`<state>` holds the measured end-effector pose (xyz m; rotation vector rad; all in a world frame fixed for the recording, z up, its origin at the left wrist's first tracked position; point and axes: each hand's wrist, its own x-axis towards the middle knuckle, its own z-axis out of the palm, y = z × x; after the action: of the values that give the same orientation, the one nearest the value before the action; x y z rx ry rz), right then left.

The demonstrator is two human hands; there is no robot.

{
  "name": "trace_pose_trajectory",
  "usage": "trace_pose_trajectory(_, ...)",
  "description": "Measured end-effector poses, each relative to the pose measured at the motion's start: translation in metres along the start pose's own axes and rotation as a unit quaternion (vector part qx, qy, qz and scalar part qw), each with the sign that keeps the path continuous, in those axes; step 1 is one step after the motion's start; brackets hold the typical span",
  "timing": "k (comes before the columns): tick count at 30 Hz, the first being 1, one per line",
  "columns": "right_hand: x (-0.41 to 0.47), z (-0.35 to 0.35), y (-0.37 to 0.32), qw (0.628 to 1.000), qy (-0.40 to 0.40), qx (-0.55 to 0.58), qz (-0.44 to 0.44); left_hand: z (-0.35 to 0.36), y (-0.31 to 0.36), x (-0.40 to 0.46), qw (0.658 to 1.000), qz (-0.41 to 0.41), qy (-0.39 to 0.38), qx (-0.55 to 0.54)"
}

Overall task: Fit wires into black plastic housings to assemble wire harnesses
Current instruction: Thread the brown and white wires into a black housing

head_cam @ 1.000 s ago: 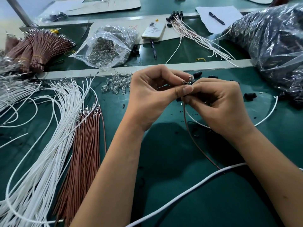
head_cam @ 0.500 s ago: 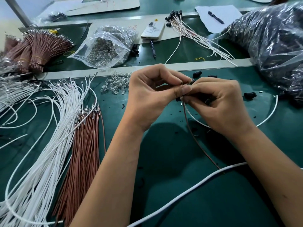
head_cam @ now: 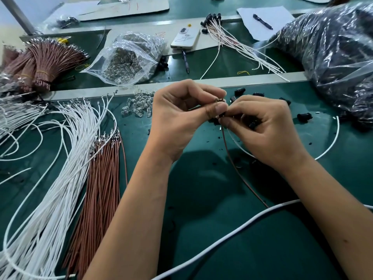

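left hand [head_cam: 181,114]: my fingers and thumb pinched the metal terminal end of the brown wire [head_cam: 238,170], tip poking up between fingertips.
right hand [head_cam: 262,126]: curled round a black housing [head_cam: 222,115], mostly hidden under my fingers; a second black piece seemed tucked in the palm, couldn't tell for sure.
where: both hands met above the green worktop [head_cam: 201,229], brown wire trailing down toward me; a loose white wire [head_cam: 331,142] lay under my right wrist.
step (my read): seating the terminal into the housing cavity.
how to do it well: keep the pinch close behind the terminal so the wire doesn't buckle; line the terminal straight with the cavity; push along the axis, not sideways; tug lightly to check it locked.
risk: bent terminal if pushed in crooked.
stock: white wires [head_cam: 60,158] and brown wires [head_cam: 101,188] to my left, spare housings [head_cam: 303,116] to the right, finished harnesses [head_cam: 238,43] at the back.
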<state>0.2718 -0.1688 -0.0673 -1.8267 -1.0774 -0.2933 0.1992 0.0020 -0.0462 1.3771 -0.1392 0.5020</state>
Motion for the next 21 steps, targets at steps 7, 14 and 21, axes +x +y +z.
trace_pose_trajectory(7, -0.0019, 0.0041, -0.0019, 1.000, 0.007, 0.001, 0.009, -0.0020, -0.0043, 0.0001, 0.986, -0.115, 0.043, -0.112)
trace_pose_trajectory(14, -0.0020, 0.0041, -0.0031, 1.000, 0.009, 0.007, 0.024, -0.0051, -0.0033, 0.0006, 0.985, -0.126, 0.036, -0.113)
trace_pose_trajectory(21, -0.0028, 0.0052, -0.0017, 0.998, 0.017, 0.027, 0.060, -0.0009, -0.0021, 0.0002, 0.991, -0.108, 0.071, -0.032)
